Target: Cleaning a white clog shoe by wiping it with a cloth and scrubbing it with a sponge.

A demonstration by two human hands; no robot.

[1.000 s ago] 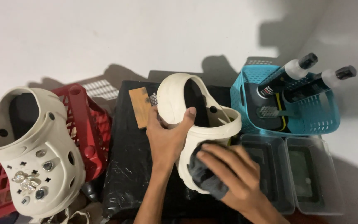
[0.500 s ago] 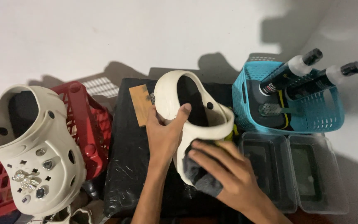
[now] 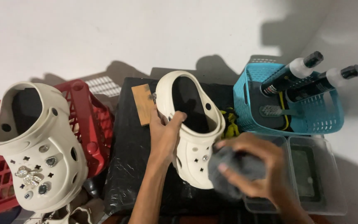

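Head view: left hand (image 3: 164, 139) grips the cream clog (image 3: 191, 132), now turned upright, while right hand (image 3: 249, 166), beside it, clutches a grey cloth (image 3: 233, 170) against its side.

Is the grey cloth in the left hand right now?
No, the grey cloth is bunched in the right hand, pressed against the side of the cream clog, while the left hand grips the clog's opening.
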